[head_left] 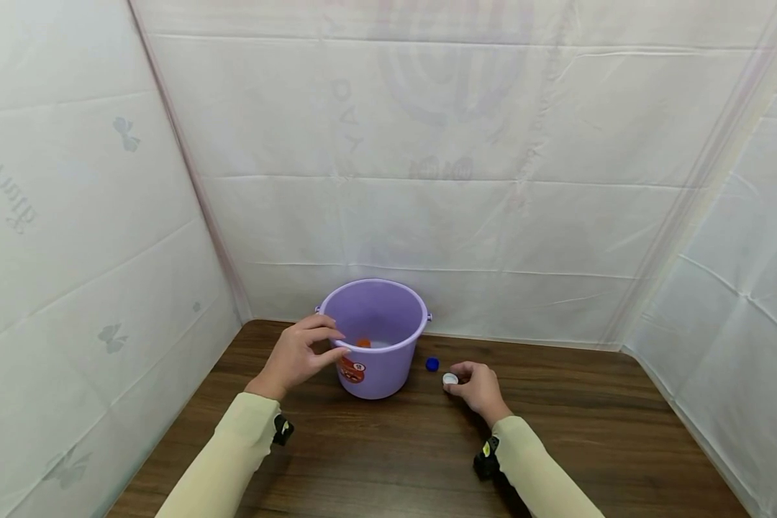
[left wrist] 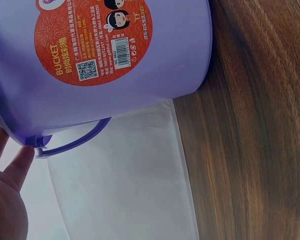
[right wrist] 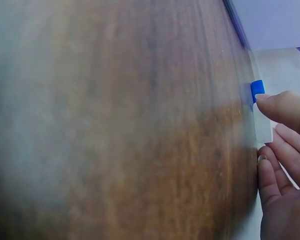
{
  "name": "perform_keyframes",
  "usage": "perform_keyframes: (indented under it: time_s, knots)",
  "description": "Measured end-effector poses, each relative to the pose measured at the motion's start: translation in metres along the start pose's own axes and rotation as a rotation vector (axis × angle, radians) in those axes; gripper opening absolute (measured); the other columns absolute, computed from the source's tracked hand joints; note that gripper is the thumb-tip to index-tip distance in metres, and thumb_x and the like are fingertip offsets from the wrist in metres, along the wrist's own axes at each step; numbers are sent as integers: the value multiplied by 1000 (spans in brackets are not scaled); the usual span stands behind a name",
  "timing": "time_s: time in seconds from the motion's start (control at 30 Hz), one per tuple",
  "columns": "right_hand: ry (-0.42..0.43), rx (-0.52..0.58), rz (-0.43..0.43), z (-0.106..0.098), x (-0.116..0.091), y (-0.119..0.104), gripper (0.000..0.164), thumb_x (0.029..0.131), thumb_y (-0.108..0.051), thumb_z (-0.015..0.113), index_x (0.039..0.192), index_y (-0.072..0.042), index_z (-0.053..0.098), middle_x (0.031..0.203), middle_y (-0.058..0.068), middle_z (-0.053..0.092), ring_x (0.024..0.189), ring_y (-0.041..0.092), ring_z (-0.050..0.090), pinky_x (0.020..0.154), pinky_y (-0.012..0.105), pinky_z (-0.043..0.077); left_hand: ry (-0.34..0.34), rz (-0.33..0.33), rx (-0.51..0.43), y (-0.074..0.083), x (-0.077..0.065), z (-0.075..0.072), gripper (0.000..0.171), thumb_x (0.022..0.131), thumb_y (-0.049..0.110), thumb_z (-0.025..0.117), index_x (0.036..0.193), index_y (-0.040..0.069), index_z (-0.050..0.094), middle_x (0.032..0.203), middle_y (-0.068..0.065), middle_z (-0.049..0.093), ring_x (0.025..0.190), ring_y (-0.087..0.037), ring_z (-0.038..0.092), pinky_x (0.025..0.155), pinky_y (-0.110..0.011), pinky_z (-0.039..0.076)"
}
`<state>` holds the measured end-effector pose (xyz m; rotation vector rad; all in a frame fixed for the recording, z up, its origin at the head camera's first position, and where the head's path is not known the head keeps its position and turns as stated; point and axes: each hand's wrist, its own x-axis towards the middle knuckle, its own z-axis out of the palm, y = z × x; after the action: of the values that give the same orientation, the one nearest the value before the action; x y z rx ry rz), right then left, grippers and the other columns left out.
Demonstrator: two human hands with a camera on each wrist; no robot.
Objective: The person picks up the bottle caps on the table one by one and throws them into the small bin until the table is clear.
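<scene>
A purple plastic bucket [head_left: 388, 367] stands upright on the wooden table, with a red round label [left wrist: 92, 42] on its side. My left hand [head_left: 301, 352] holds the bucket's rim at its near left, thumb and fingers about the edge. To the right of the bucket, my right hand [head_left: 479, 388] pinches a white bottle cap [head_left: 450, 379] between thumb and fingers, low at the tabletop. Just beyond it lies a blue bottle cap [head_left: 432, 364]. Inside the bucket a small orange thing [head_left: 363, 343] shows, partly hidden by the rim.
The dark wooden table [head_left: 362, 460] ends at a pale sheet wall [head_left: 466, 216] close behind the bucket. More sheeting hangs at left and right. The bucket's purple handle [left wrist: 77, 142] hangs down on its far side in the left wrist view.
</scene>
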<state>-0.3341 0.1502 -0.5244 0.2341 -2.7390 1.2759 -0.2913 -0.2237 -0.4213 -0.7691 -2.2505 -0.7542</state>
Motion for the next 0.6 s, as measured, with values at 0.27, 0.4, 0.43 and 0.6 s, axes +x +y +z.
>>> perform_keyframes:
  time_s: [0.27, 0.4, 0.43, 0.6]
  knots:
    - [-2, 23, 6, -3, -1, 0, 27, 80, -12, 87, 104, -6, 78, 101, 6, 77, 90, 18, 69, 79, 36, 59, 0, -1, 0, 0, 0, 1, 21, 76, 27, 93, 91, 18, 81, 104, 4, 71, 100, -16, 67, 86, -41, 61]
    - [16, 29, 1, -6, 0, 2, 26, 80, -12, 88, 103, -6, 77, 99, 6, 77, 87, 17, 70, 76, 35, 59, -1, 2, 2, 0, 1, 2, 22, 76, 27, 93, 91, 17, 81, 105, 2, 71, 100, -17, 67, 87, -41, 61]
    - [21, 31, -1, -7, 0, 3, 26, 80, -12, 88, 102, -6, 77, 98, 6, 77, 86, 17, 69, 75, 34, 59, -3, 2, 2, 0, 2, 2, 22, 76, 27, 93, 92, 16, 81, 105, 2, 71, 101, -17, 67, 87, -41, 61]
    - [34, 40, -7, -11, 2, 5, 25, 80, -12, 88, 102, -6, 77, 94, 5, 77, 83, 14, 70, 72, 29, 58, -8, 0, -3, -1, 3, 3, 24, 76, 27, 92, 92, 13, 82, 105, -1, 72, 101, -18, 67, 88, -42, 61]
